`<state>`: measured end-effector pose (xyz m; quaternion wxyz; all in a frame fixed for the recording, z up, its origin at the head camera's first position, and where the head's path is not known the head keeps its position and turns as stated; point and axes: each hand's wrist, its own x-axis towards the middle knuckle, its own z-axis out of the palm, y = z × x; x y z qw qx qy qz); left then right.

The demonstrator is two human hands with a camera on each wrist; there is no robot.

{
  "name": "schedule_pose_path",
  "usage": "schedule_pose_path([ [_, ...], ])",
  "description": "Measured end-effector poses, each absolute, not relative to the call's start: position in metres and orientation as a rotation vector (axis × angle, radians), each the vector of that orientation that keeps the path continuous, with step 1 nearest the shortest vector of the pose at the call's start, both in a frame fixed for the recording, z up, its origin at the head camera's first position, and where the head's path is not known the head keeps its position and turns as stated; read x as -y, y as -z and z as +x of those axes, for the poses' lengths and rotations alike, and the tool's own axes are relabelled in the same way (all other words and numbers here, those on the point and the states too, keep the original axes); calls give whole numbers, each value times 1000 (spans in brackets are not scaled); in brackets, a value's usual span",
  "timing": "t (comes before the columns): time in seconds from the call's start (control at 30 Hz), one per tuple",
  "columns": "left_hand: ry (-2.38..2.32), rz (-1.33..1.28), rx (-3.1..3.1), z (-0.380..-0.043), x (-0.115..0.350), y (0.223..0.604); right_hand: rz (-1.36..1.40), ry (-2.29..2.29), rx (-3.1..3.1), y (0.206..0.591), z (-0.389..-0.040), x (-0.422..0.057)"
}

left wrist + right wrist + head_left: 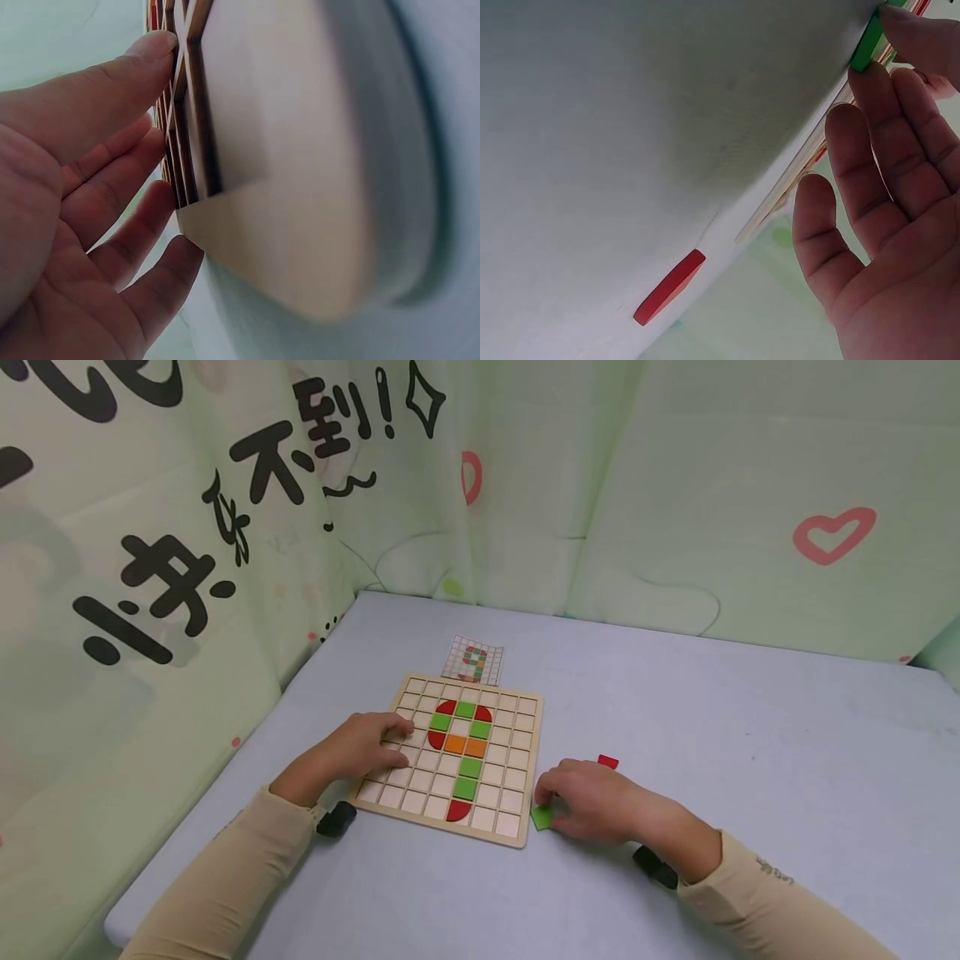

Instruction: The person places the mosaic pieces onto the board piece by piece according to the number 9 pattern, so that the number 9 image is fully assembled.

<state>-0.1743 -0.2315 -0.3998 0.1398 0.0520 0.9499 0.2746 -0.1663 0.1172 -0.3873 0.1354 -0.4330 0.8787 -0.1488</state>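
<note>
A wooden grid board [512, 777] lies on the table with red, green and orange pieces set in its squares, forming a shape like a 9. My left hand [363, 745] rests at the board's left side, fingers spread and relaxed; in the left wrist view its fingertips [156, 45] touch the grid near the edge. Beside the board's right edge, my right hand [596, 800] pinches a green square tile [541, 818] between thumb and finger. The right wrist view shows that green tile's edge from close by. A red piece [608, 762] lies just beyond the right hand.
A small printed pattern card [492, 654] sits at the board's far edge, showing a similar coloured figure. The pale table [712, 718] meets a light green curtain [675, 485] with dark lettering and hearts at the back and left.
</note>
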Motion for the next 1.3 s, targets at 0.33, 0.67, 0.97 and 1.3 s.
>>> schedule_pose_path([
  [0.33,-810,163,-2746,-173,232,398,-1227,422,-2564,386,-166,-116],
  [0.67,-807,165,-2744,-173,233,397,-1239,509,-2547,384,-168,-118],
  [0.97,-805,165,-2746,-174,233,397,-1260,586,-2565,379,-172,-118],
  [1.3,-805,155,-2742,-174,233,398,-1286,627,-2583,372,-174,-107],
])
